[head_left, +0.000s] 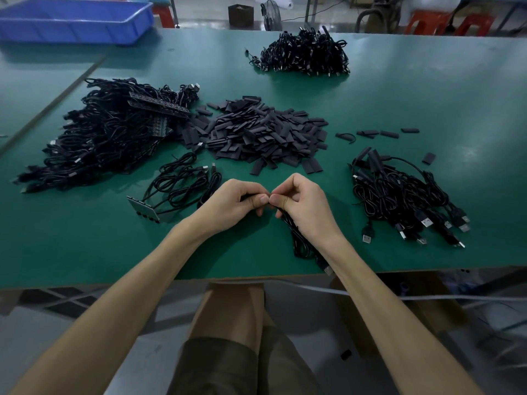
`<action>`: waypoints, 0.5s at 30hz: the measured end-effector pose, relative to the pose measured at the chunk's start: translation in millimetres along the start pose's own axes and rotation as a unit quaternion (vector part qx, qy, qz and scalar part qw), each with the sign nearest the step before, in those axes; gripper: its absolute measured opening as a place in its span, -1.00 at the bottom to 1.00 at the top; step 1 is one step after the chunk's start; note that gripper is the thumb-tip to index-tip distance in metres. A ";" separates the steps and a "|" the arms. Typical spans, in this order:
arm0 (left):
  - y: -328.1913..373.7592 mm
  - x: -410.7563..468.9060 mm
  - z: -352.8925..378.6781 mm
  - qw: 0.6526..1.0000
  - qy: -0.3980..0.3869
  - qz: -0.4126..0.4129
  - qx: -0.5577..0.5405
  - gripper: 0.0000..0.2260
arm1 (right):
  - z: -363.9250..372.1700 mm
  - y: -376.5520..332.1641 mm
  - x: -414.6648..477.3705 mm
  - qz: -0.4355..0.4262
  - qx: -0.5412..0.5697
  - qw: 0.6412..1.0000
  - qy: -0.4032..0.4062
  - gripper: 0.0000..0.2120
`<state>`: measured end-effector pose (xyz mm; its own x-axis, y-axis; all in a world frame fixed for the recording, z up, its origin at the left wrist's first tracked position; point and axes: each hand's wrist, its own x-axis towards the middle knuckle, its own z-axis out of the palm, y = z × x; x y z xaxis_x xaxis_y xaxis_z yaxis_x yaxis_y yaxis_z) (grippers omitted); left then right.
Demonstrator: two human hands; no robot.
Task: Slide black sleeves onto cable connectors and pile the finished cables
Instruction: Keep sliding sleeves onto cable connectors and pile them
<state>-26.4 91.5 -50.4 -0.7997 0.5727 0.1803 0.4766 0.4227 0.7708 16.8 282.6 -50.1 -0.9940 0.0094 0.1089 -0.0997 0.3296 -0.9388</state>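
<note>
Your left hand (242,202) and right hand (303,208) met thumb to thumb over the near middle of the green table (427,95).

- Left hand: fingers curled, pinching a short dark piece. I could not tell if it was the sleeve or the connector end, because your thumbs hid the join.
- Right hand: closed round the black cable (299,240). The cable ran under your wrist toward the table edge, and its USB plug (328,270) lay right at the lip.
- Sleeve heap (265,135): just beyond your hands.
- Sleeved cables (399,195): piled to your right.
- Big tangle of cables (99,132): to your left.
- Small loose bundle (176,181): close to your left wrist.

Risks, as I judged them:

- The sleeves looked pressed flat. A mouth not opened up could catch on the connector and buckle, or go on crooked. Working blind behind your thumbs made that harder to notice.
- The plug sat at the table's lip. A pull from your right hand, or a brush of the forearm, could tip it over the edge, and its weight would then tug the end you were fitting.
- The slack cable lay under your right forearm and could snag when you lifted it toward the right-hand pile.
- The loose bundle was near enough to your left wrist to get dragged or hooked.
- Too light a pinch could let the dark piece slip among the black cables, where it would be hard to spot.
</note>
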 end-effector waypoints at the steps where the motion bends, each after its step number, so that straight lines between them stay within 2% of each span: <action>1: 0.6 -0.2 -0.1 1.000 0.004 0.001 -0.001 -0.84 | 0.0 -0.2 -0.1 0.004 0.005 1.000 0.000 -0.79; 6: 1.9 0.1 -0.8 1.000 0.012 0.008 -0.019 -0.82 | -1.8 -0.8 0.3 -0.003 0.027 1.000 0.005 -0.76; 11: -2.1 -1.0 -3.7 0.987 0.055 0.002 -0.149 -0.88 | -5.3 2.9 2.8 0.005 0.103 0.994 0.033 -0.80; 15: -4.8 -1.5 -3.9 0.981 0.067 -0.007 -0.181 -0.91 | -5.1 5.1 4.5 -0.003 0.123 0.992 0.034 -0.88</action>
<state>-28.8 85.9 -52.0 -0.8578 0.4607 0.2282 0.3238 0.1395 0.9358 12.0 289.1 -52.8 -0.9890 0.0747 0.1277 -0.1210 0.0887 -0.9887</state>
